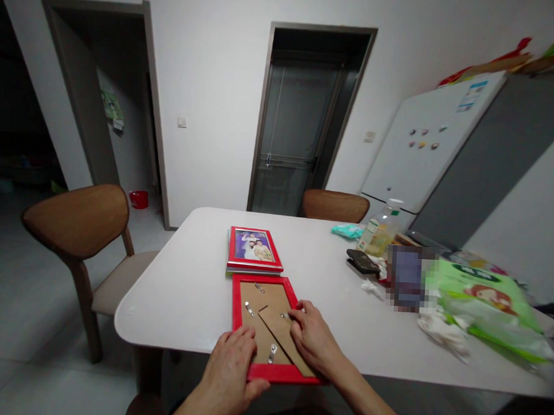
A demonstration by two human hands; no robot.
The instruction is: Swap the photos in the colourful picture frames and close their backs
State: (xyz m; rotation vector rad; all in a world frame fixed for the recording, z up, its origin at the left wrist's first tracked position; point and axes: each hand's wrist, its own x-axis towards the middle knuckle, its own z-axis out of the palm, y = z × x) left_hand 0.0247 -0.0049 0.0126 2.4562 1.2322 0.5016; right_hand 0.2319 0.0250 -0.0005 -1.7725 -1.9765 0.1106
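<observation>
A red picture frame (290,374) lies face down at the table's near edge, its brown backing board (272,294) facing up. Small metal turn clips (272,353) sit around the backing, and a stand leg is cut into its middle. My left hand (229,369) grips the near left corner, fingers over the border and thumb at the front edge. At the right border, my right hand (314,336) has its fingertips curled on another metal clip (285,316). Just beyond lies a stack of frames, with a red photo frame (256,247) face up on top.
On the white table (184,289), a phone (362,261), a bottle (380,228), a teal packet (347,231), crumpled tissues (442,331) and a green tissue pack (490,299) crowd the right side. Wooden chairs (79,222) stand left and behind. A fridge (424,141) is at the back right.
</observation>
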